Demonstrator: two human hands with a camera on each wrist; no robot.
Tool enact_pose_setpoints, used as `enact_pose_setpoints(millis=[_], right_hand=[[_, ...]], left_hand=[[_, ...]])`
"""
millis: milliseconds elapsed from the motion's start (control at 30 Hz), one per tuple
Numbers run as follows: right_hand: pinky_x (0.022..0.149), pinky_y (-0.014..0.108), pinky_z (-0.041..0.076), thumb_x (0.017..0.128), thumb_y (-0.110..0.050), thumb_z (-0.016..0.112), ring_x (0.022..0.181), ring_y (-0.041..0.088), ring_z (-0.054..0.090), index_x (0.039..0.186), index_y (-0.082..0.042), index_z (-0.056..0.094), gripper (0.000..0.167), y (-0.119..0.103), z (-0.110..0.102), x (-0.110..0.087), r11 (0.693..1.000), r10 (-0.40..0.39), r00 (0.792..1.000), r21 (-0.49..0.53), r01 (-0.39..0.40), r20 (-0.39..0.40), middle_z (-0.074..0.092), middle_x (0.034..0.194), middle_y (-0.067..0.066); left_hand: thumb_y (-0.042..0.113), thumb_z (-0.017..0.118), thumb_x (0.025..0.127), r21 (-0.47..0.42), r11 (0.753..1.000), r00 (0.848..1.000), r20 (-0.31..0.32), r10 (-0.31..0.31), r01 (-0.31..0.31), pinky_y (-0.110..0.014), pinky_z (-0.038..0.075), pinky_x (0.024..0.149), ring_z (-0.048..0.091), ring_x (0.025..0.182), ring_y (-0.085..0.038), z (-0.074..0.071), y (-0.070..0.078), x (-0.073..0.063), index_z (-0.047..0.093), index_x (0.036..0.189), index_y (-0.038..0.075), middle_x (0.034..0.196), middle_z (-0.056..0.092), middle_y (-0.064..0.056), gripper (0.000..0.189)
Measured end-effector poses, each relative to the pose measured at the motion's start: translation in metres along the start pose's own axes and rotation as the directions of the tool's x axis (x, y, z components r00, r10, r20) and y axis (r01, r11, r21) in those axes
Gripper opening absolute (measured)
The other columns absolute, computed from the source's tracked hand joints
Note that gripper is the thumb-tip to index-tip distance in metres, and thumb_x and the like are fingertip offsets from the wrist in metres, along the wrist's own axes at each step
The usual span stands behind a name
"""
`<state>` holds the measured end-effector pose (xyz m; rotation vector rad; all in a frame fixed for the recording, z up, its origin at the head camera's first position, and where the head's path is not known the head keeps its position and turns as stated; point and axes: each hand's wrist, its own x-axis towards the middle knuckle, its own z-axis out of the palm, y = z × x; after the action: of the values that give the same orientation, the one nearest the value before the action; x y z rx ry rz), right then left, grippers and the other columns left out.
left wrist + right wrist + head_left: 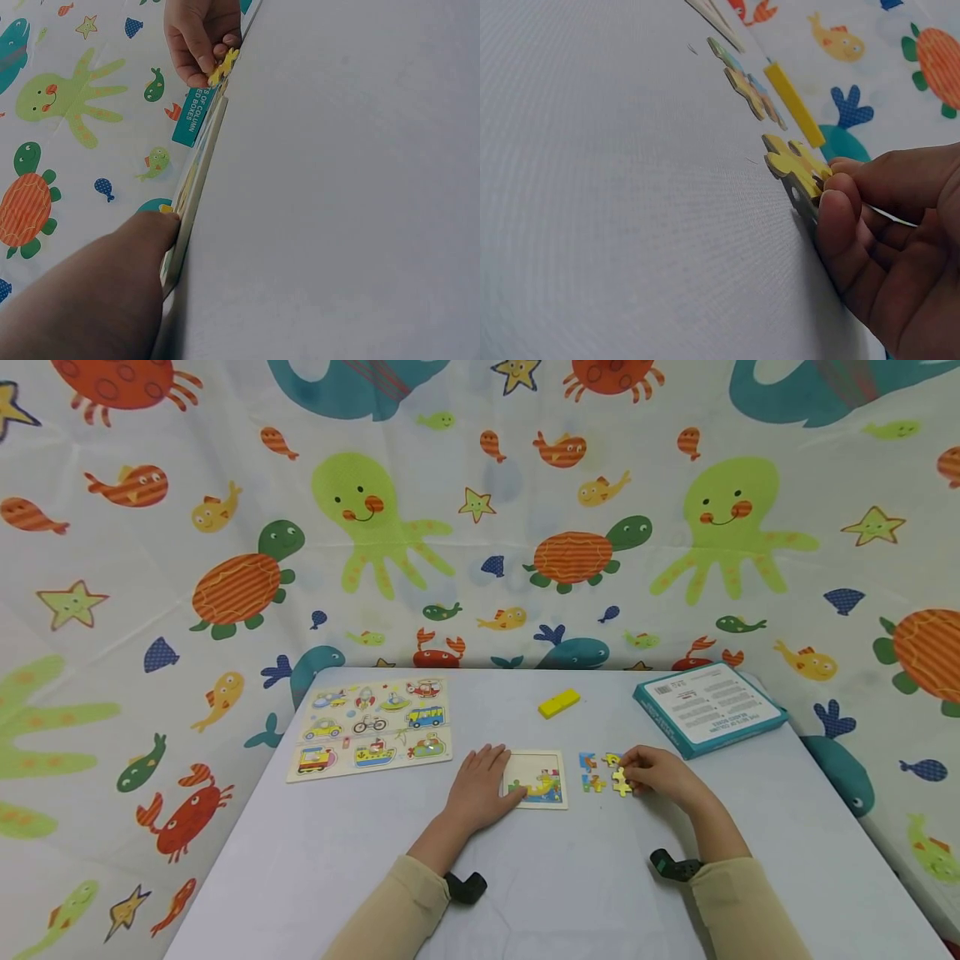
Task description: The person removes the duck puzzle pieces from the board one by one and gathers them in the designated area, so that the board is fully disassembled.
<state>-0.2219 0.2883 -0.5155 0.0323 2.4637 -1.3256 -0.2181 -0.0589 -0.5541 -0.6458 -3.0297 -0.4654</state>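
My left hand (480, 787) lies with fairly straight fingers along the left side of a small wooden puzzle board (534, 760), its thumb over the front part of the picture. Part of the board shows a colourful picture; the upper part is plain. To the right, my right hand (662, 775) pinches a yellow jigsaw piece (799, 169) between thumb and fingertips, just at the table surface. Whether the piece is fully lifted I cannot tell. Several loose jigsaw pieces (588, 783), blue, orange and yellow, lie between the board and this hand.
A larger board with vehicle pictures (390, 702) lies at the back left. Behind the small board is a yellow block (559, 703). The teal box (712, 706) with a white printed panel lies at the back right. A sea-animal cloth (450, 468) hangs behind the white table (570, 877).
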Motion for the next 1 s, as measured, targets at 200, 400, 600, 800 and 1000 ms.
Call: enact_pose_setpoints(millis=[200, 400, 600, 800, 1000], right_hand=[[0.069, 0.028, 0.055, 0.098, -0.018, 0.061, 0.081, 0.02, 0.058, 0.114, -0.003, 0.061, 0.022, -0.001, 0.0, -0.001, 1.0, -0.007, 1.0, -0.002, 0.007, -0.002, 0.062, 0.092, 0.008], [0.07, 0.028, 0.056, 0.099, -0.02, 0.06, 0.081, 0.02, 0.059, 0.113, -0.003, 0.062, 0.022, -0.001, 0.0, 0.0, 1.0, 0.005, 1.0, 0.0, -0.005, -0.008, 0.063, 0.093, 0.008], [0.071, 0.028, 0.056, 0.099, -0.02, 0.059, 0.081, 0.02, 0.059, 0.114, -0.003, 0.062, 0.022, -0.004, 0.0, -0.001, 1.0, 0.022, 1.0, 0.002, -0.022, -0.015, 0.063, 0.096, 0.009], [0.071, 0.028, 0.054, 0.1, -0.021, 0.059, 0.081, 0.02, 0.058, 0.114, -0.004, 0.062, 0.023, -0.007, 0.001, 0.0, 1.0, 0.024, 1.0, -0.014, -0.025, -0.02, 0.063, 0.093, 0.008], [0.07, 0.029, 0.049, 0.097, -0.029, 0.063, 0.078, 0.021, 0.057, 0.114, -0.008, 0.063, 0.026, -0.017, 0.004, 0.001, 0.999, 0.007, 1.0, -0.044, -0.008, -0.012, 0.06, 0.084, 0.007]], left_hand=[[0.063, 0.049, 0.094, 0.0, 1.0, 1.0, -0.009, 0.009, -0.009, -0.048, 0.021, 0.124, 0.029, 0.15, -0.027, 0.0, 0.0, 0.0, 0.038, 0.152, 0.013, 0.158, 0.038, -0.005, 0.078], [0.064, 0.048, 0.094, -0.005, 1.0, 1.0, 0.007, 0.003, -0.003, -0.047, 0.019, 0.125, 0.027, 0.151, -0.026, -0.001, 0.0, 0.0, 0.037, 0.153, 0.013, 0.159, 0.037, -0.004, 0.079], [0.065, 0.047, 0.094, -0.005, 1.0, 1.0, 0.013, -0.008, 0.008, -0.046, 0.017, 0.126, 0.025, 0.151, -0.025, -0.001, 0.0, 0.0, 0.036, 0.154, 0.014, 0.159, 0.036, -0.003, 0.079], [0.065, 0.048, 0.094, -0.005, 1.0, 1.0, 0.007, -0.01, 0.011, -0.046, 0.018, 0.125, 0.026, 0.151, -0.025, -0.002, 0.001, -0.001, 0.036, 0.153, 0.015, 0.159, 0.036, -0.003, 0.079], [0.065, 0.048, 0.093, -0.008, 1.0, 1.0, 0.001, -0.007, 0.007, -0.046, 0.018, 0.125, 0.026, 0.151, -0.025, 0.0, 0.0, 0.0, 0.037, 0.153, 0.015, 0.159, 0.037, -0.002, 0.079]])
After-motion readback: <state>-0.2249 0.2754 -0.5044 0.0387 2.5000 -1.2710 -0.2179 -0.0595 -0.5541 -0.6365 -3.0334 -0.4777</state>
